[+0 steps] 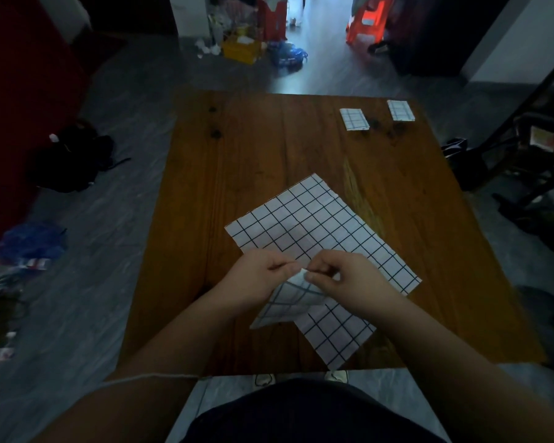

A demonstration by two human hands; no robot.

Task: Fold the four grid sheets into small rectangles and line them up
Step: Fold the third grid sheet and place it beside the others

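A white sheet with a black grid (320, 225) lies flat and slanted on the wooden table (237, 161). Over its near part, a second grid sheet (288, 302) is lifted and bent, and its upper corner is pinched between my left hand (263, 279) and my right hand (343, 279), which meet above the table's middle. Two small folded grid rectangles rest side by side at the far right of the table, one at the left (354, 119) and one at the right (400, 110).
The table's left half is bare wood. On the grey floor lie a dark bag (71, 155) at the left, blue plastic bags (29, 244), a yellow box (242, 49) beyond the table, and a dark chair frame (531, 148) at the right.
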